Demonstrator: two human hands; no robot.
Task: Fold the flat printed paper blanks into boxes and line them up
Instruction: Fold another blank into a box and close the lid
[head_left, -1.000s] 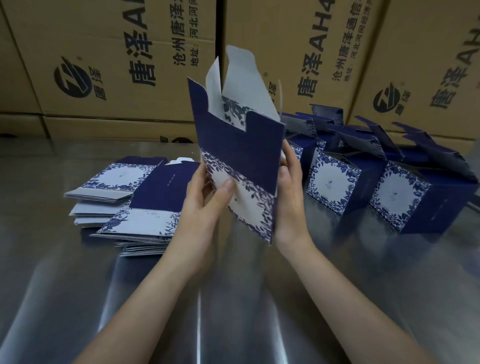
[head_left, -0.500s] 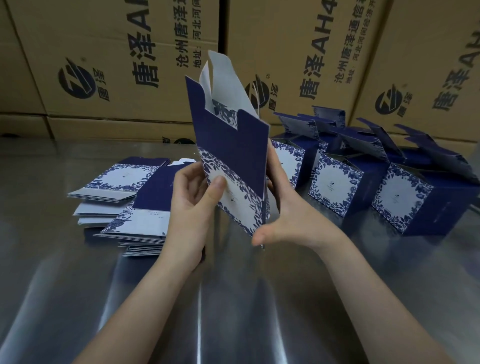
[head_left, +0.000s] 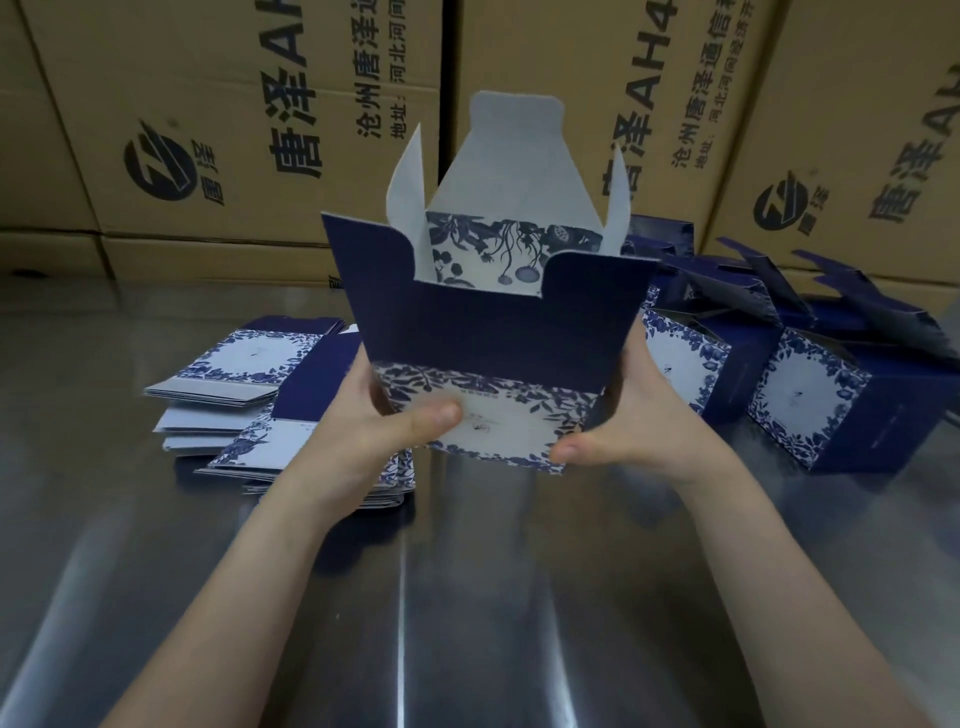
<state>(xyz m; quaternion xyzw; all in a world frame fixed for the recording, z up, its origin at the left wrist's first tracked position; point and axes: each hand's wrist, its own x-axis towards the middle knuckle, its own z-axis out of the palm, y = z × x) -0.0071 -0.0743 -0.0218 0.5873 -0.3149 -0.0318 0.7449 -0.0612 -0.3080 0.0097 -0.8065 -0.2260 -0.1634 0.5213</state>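
Where the reflective steel counter (head_left: 467, 623) fills the lower frame, left hand (head_left: 363, 421) and right hand (head_left: 641, 421) grasp, fingers curled, the navy floral box (head_left: 493, 322) at centre, flaps up. Flat blanks (head_left: 234, 364) mid-left, folded boxes (head_left: 810, 405) mid-right, brown cartons (head_left: 234, 130) behind.

This looks like a packing workshop or warehouse: big brown shipping cartons (head_left: 234, 119) with printed logos stand stacked at the far side behind a steel tabletop (head_left: 467, 597).
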